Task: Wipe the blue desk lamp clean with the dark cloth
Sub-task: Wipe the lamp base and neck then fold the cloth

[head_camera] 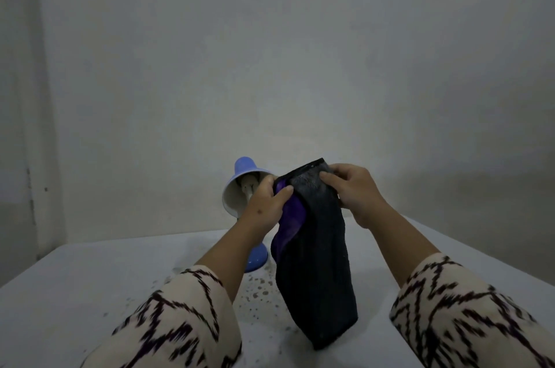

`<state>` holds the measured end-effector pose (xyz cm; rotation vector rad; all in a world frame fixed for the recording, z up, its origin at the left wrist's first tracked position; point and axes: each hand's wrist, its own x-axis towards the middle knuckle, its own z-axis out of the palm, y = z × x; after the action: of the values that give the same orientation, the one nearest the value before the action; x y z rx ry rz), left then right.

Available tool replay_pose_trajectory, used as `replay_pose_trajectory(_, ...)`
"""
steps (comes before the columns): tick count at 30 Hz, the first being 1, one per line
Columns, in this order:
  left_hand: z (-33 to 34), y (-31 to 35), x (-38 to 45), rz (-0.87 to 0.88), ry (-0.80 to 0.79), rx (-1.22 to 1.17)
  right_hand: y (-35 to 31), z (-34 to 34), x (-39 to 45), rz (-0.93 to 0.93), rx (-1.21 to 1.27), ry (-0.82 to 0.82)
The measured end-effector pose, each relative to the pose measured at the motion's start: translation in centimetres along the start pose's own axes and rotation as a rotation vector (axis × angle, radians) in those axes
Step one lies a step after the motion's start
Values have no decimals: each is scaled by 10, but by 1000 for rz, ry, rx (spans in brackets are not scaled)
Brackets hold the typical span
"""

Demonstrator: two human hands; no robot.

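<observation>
The blue desk lamp (245,166) stands on the table's far middle, its white-lined shade tilted toward me and a bulb showing inside. Its round blue base (257,256) is partly hidden behind my left forearm. The dark cloth (318,262), with a purple underside, hangs lengthwise in the air just right of the lamp. My left hand (267,202) pinches the cloth's upper left edge in front of the shade. My right hand (356,187) grips the upper right corner. The cloth's lower end dangles near the table.
A white table (105,271) spreads below, with dark speckles (258,292) in front of the lamp base. A plain grey wall (270,52) rises close behind the table. Patterned cream sleeves cover both forearms.
</observation>
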<state>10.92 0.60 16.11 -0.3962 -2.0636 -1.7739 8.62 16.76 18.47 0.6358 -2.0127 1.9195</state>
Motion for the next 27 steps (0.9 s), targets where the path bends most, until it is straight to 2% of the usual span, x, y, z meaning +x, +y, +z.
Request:
replay_pose_trajectory(5,4,3,-1,9,0,16,-7,3,1,7,42,44)
replay_pose_trajectory(14,15,-7,-6,26,-62,276,0,0,-1,17,-16,37)
replay_pose_trajectory(17,11,-7,-4,-64,-22,228,3,-9,1,50,-14,79)
replay_pose_trajectory(21,8,-9,-2,-159,-93,104,6,-17,2,103,-29,62)
replay_pose_trajectory(27,8,-17,4,-109,-105,47,12,-28,5,104,-115,119)
